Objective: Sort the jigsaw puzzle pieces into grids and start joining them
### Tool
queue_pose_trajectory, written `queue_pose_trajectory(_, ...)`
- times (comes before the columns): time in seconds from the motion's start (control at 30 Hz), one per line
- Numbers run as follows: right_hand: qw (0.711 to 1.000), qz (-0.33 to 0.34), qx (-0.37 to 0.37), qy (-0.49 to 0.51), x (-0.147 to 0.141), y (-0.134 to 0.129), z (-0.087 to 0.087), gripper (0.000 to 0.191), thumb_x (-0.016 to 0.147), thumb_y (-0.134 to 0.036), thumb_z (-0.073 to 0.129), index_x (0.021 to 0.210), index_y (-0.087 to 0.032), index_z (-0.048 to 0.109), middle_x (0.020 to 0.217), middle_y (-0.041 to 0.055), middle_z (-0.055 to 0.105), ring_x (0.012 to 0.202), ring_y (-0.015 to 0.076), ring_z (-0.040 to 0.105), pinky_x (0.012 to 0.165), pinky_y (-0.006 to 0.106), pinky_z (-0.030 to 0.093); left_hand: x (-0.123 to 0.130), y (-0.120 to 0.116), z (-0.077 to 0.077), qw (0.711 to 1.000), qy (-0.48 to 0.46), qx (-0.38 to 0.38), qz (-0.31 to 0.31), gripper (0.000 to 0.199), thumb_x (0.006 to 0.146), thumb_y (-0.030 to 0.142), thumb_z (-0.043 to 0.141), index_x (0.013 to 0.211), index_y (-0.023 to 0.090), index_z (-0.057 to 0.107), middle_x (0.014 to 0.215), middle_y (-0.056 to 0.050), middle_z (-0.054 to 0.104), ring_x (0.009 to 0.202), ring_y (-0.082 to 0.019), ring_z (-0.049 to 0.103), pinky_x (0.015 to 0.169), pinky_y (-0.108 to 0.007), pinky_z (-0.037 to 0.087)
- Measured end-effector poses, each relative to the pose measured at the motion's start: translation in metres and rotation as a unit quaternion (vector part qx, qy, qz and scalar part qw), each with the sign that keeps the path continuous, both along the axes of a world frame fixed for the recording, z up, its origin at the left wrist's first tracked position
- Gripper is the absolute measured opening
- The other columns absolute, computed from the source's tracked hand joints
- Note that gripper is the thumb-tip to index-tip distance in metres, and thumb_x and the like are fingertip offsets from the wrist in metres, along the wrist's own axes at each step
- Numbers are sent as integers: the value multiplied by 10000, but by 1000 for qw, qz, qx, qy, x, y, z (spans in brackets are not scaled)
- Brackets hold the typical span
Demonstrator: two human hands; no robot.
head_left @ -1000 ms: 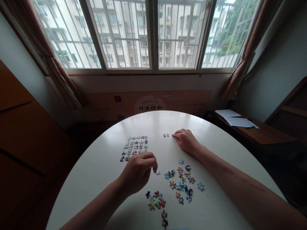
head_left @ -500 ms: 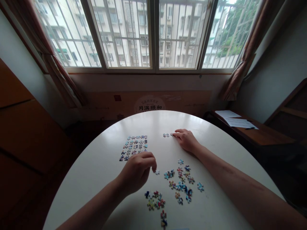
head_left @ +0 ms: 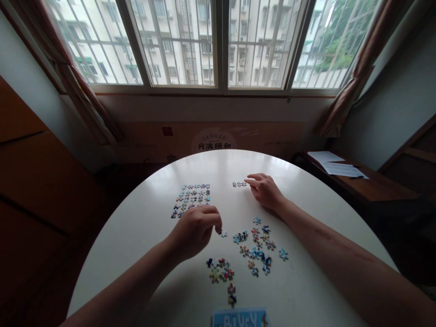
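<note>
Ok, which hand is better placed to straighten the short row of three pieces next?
Likely the right hand: its fingertips are beside the right end of the short row. The left hand is farther from it, beside a loose pale piece.

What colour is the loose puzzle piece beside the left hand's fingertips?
That puzzle piece looks whitish; the head view shows it best.

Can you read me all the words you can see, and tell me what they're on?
"BLUEY", most likely: on the blue item at the bottom edge, its lower part cut off.
"月满颐和": on the panel behind the table.
"ANKEE": curved above those characters; its first letter is unclear.
Too small or blurred to read: the papers at right and the panel's fainter marks.
</note>
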State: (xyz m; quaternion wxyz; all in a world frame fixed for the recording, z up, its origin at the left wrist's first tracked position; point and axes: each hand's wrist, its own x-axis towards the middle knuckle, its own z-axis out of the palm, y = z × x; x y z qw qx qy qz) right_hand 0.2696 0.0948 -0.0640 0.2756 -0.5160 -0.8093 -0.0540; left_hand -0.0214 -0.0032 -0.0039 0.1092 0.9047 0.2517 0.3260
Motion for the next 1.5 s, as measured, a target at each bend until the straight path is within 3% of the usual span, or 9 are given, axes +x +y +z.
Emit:
queue_pose_trajectory(0.13, 999, 44, 3, 19, -9, -14, 17, 213, 944, -231, 587, 1056, -226, 767, 1082, 65, 710, 1015, 220, 608, 968, 398, 433, -5, 3, 2, 1000, 14, -1, 28, 344, 747, -45, 380, 638, 172, 623, 740, -4, 649, 664, -117, 592, 642, -230, 457)
queue_pose_trajectory(0.2, 993, 114, -21, 30, -19, -25, 30, 178, 943, -290, 615, 944, -230, 782, 994, 56, 714, 952, 199, 608, 926, 361, 445, -8, 4, 4, 999, -3, 3, 49, 332, 728, -39, 384, 629, 171, 621, 724, -4, 638, 650, -116, 579, 634, -228, 454)
queue_pose_trajectory(0.33, 939, 317, -135, 0, -47, -49, 52, 162, 932, -268, 643, 1007, -298, 783, 960, 10, 704, 874, 142, 612, 888, 308, 450, -10, 4, 8, 995, -34, 2, 91, 306, 741, -22, 403, 625, 168, 613, 701, -11, 609, 651, -128, 558, 636, -239, 456)
queue_pose_trajectory(0.47, 908, 386, -156, -51, -67, -62, 52, 251, 924, -174, 636, 1049, -339, 779, 988, -13, 706, 884, 118, 595, 857, 276, 430, -11, 5, 8, 993, -53, 4, 105, 302, 760, -10, 409, 609, 168, 600, 689, -13, 592, 649, -131, 546, 628, -238, 453)
queue_pose_trajectory(0.67, 942, 297, -126, -87, -44, -43, 48, 397, 912, -87, 533, 1050, -362, 784, 930, -15, 715, 856, 128, 586, 884, 294, 430, -12, 7, 6, 994, -48, -1, 101, 300, 759, -19, 402, 611, 166, 587, 688, -9, 591, 649, -129, 541, 632, -237, 438)
queue_pose_trajectory(0.83, 973, 80, -184, -116, 9, -16, 50, 419, 779, -39, 580, 994, -314, 812, 962, 15, 743, 861, 165, 637, 774, 252, 463, -13, 10, 2, 994, -49, 4, 96, 296, 765, -17, 407, 609, 168, 577, 686, -5, 590, 640, -126, 540, 621, -233, 432)
queue_pose_trajectory(0.97, 981, -9, -170, -90, 30, -1, 37, 371, 807, -82, 573, 1017, -272, 813, 1008, 47, 740, 872, 196, 655, 747, 251, 476, -13, 10, 0, 995, -44, -1, 87, 297, 772, -16, 405, 617, 168, 578, 688, -1, 590, 643, -121, 538, 622, -230, 427)
queue_pose_trajectory(1.2, 991, -36, -127, -35, 19, 4, 11, 381, 922, -136, 515, 1189, -269, 751, 1087, 45, 693, 883, 158, 658, 790, 223, 485, -12, 9, 1, 996, -45, 0, 75, 301, 784, -8, 403, 620, 168, 584, 688, -2, 602, 636, -115, 544, 611, -222, 435)
queue_pose_trajectory(1.5, 995, -34, -93, -10, 18, 4, 6, 399, 935, -134, 510, 1241, -279, 722, 1139, 44, 664, 945, 168, 652, 847, 243, 492, -12, 10, -1, 997, -47, -6, 68, 299, 781, -18, 410, 619, 168, 578, 698, 5, 600, 638, -111, 543, 628, -223, 435)
